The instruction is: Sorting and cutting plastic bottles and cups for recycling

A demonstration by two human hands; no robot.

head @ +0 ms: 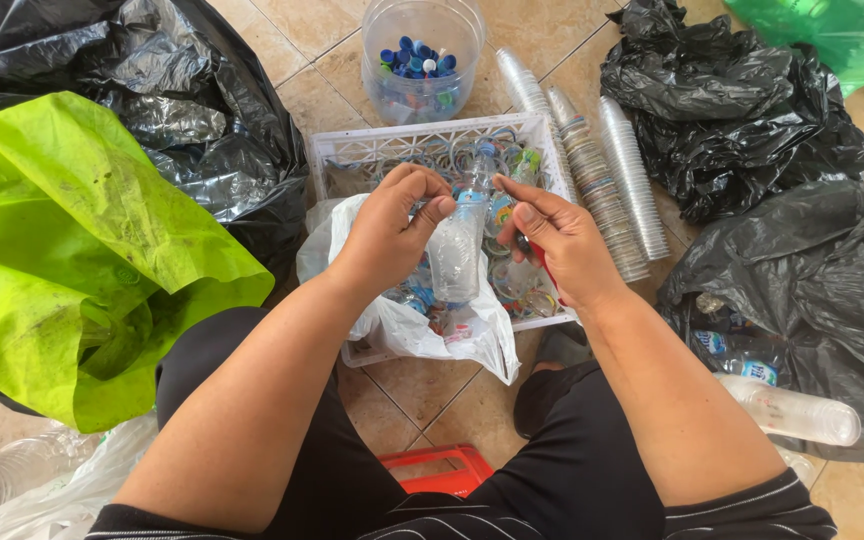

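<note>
My left hand (pixel 397 225) grips a clear plastic bottle (pixel 457 240) with a blue label band, held upright over a white plastic crate (pixel 352 150). My right hand (pixel 557 240) is beside the bottle at its label, thumb and forefinger pinched, with a red-handled tool (pixel 549 272) partly hidden in the palm. The crate holds plastic rings and label scraps. A white plastic bag (pixel 422 325) drapes over the crate's near edge under my left wrist.
A clear tub of blue bottle caps (pixel 420 62) stands behind the crate. Stacks of clear cups (pixel 602 180) lie to its right. Black bags (pixel 732 110) sit right and upper left, a lime-green bag (pixel 72 240) left. Bottles (pixel 787 410) lie at right. A red stool (pixel 437 470) is under me.
</note>
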